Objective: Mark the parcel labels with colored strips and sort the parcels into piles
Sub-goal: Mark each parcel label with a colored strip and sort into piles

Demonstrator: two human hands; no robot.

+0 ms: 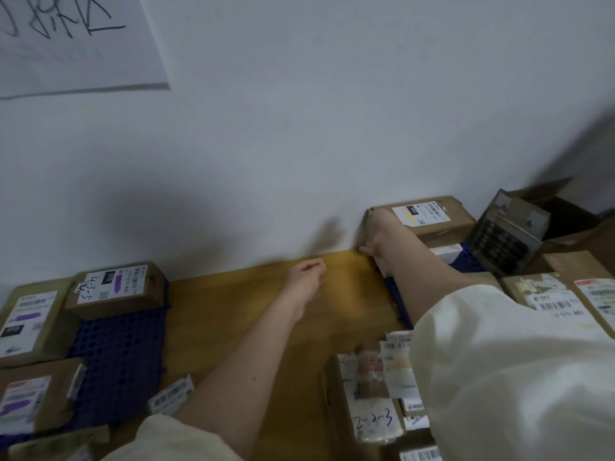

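Against the wall, far right: yellow-marked parcel [429, 216], long axis along wall; right hand [374, 239] grips its left end; left hand [307, 272] loosely curled, empty, nearby.

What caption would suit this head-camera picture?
Right hand sets a yellow-marked parcel against the wall; left hand hovers over the wooden table.

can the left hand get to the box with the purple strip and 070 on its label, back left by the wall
Probably yes. The left hand hovers over bare wooden floor, holding nothing, and only floor and blue mat lie between it and the 070 box. The right hand is busy at another box.
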